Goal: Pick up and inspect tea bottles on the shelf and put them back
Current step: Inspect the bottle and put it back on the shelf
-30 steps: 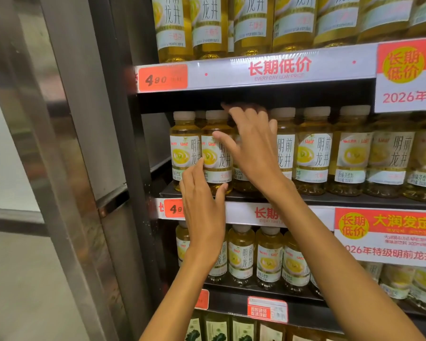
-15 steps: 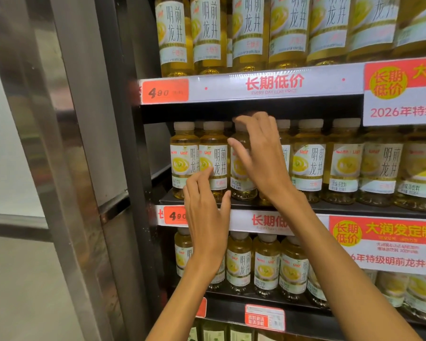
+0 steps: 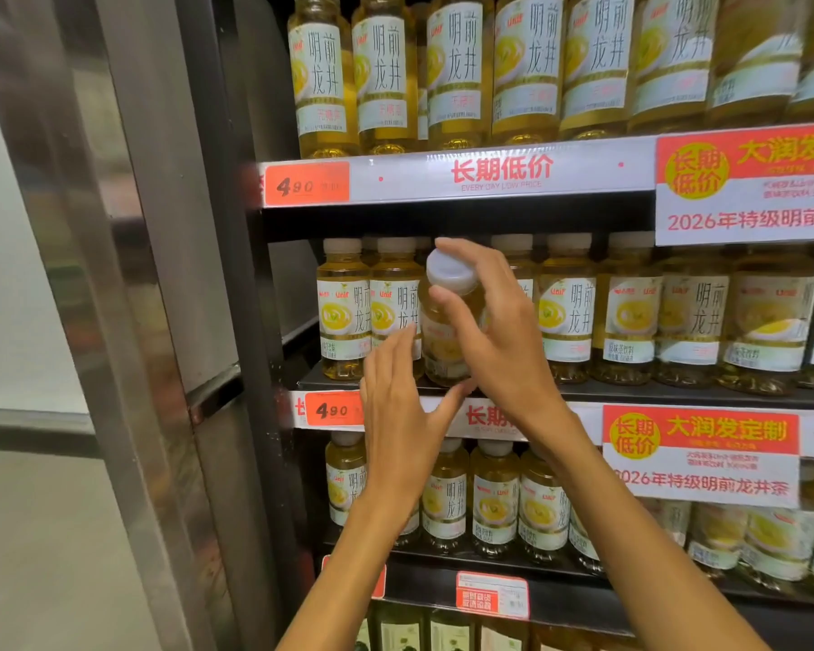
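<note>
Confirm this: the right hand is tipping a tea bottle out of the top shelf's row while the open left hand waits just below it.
Not the top shelf. The head view shows the right hand gripping the tea bottle at its neck, tilting it out of the middle shelf row. The left hand is open beside it, as stated.

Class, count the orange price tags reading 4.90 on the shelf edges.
2: one 4.90 tag at the upper shelf edge's left end, another on the edge below, beside the left hand. A lower red tag is partly hidden.

Even, bright light is cast from above; deep shadow is seen beneath each shelf (image 3: pixel 452 218). Glare is caught on the price strip (image 3: pixel 489 173). Motion blur and wide-angle bending are shown at the right edge.
</note>
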Motion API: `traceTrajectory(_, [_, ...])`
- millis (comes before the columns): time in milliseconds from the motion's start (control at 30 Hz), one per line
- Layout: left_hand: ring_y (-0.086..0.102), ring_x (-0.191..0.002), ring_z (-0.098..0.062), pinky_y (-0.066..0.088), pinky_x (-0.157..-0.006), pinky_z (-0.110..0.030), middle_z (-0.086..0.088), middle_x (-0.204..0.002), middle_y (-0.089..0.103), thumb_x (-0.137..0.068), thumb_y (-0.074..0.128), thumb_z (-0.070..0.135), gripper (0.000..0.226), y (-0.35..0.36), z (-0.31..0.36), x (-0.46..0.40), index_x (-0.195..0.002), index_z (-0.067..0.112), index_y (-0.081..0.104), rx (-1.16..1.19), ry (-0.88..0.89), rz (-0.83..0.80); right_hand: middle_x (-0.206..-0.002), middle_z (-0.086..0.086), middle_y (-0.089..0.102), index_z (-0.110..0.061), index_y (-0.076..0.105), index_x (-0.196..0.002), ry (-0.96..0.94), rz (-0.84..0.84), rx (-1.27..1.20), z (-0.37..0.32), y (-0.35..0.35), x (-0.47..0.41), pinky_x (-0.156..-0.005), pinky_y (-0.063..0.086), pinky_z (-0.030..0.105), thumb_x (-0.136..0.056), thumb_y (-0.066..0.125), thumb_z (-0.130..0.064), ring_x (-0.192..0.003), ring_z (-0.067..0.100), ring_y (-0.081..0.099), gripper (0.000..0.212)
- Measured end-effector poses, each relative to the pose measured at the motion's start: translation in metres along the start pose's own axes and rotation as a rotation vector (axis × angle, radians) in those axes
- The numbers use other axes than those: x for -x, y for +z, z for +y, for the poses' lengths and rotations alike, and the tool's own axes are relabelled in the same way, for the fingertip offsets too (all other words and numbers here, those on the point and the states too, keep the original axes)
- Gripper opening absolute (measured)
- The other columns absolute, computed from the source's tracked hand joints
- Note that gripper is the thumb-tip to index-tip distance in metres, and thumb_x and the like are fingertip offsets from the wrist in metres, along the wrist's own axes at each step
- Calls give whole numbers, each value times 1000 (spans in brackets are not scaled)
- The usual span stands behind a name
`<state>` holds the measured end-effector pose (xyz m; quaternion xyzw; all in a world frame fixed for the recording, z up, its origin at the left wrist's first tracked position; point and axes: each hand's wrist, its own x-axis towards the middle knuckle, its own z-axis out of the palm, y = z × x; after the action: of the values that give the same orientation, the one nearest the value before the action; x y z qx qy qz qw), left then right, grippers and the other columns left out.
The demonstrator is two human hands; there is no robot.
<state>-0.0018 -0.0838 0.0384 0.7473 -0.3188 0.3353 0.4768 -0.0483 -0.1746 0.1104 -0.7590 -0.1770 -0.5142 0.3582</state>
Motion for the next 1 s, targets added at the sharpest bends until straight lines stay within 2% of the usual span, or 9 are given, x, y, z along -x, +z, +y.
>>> traceTrajectory(67, [40,-127,-2,39,-103,-20,13,-137,41,-80,71,41,73,-4,5,2,-141,23,35,222,-80,-120,-119,-9,53,-22,50,-125,80,38,-179,-9,-6,1,-91,50,26,-96,55,-13,-109,3,54,31])
traceTrajectory(133, [52,-119,1,48,-95,-18,11,-134,51,-79,70,47,75,-9,11,5,-141,26,34,450,-164,-192,-112,-12,59,-22,54,-120,157,71,-376,-16,-14,3,-86,53,25,-95,56,-13,-104,4,60,26])
traceTrajectory(333, [64,-105,-3,51,-82,-16,16,-112,68,-79,59,51,52,-25,29,27,-124,25,54,716,-188,-280,-99,-3,70,-22,61,-112,332,28,-622,-19,-27,15,-78,56,27,-86,65,-26,-98,16,68,26])
traceTrajectory(533, [70,-95,-22,56,-77,-29,-13,-110,71,-78,56,65,57,-39,36,60,-118,26,67,1117,-529,-559,-90,4,71,-15,59,-113,559,-220,-916,-14,-35,29,-87,53,39,-86,54,-35,-93,23,68,34])
traceTrajectory(700, [61,-114,-5,45,-102,-38,13,-119,67,-78,44,74,49,-40,36,76,-114,46,61,876,-501,-472,-89,2,70,-16,62,-110,539,-192,-776,-16,-42,41,-74,56,30,-89,56,-29,-92,21,70,26])
traceTrajectory(800, [63,-105,4,52,-84,-16,23,-111,68,-78,39,76,44,-41,41,82,-109,50,58,808,-455,-464,-92,1,72,-17,62,-114,558,-178,-728,-22,-42,47,-74,56,30,-85,62,-36,-95,21,69,34])
traceTrajectory(867, [66,-100,2,53,-76,-14,20,-106,71,-73,40,74,42,-39,45,86,-103,54,62,859,-491,-441,-93,1,73,-18,63,-113,584,-187,-717,-24,-41,48,-73,56,28,-81,61,-38,-94,19,69,38])
traceTrajectory(933, [70,-93,-11,56,-76,-25,5,-103,74,-75,40,73,51,-38,46,90,-111,46,64,1043,-619,-473,-95,3,74,-18,65,-109,619,-226,-794,-26,-41,47,-72,57,28,-81,58,-37,-93,19,71,34])
traceTrajectory(1000, [69,-76,-22,56,-67,-32,-13,-93,70,-83,39,70,71,-41,49,91,-122,16,63,1308,-756,-600,-95,8,74,-14,64,-106,689,-242,-984,-26,-40,46,-76,59,32,-83,55,-35,-89,21,71,33])
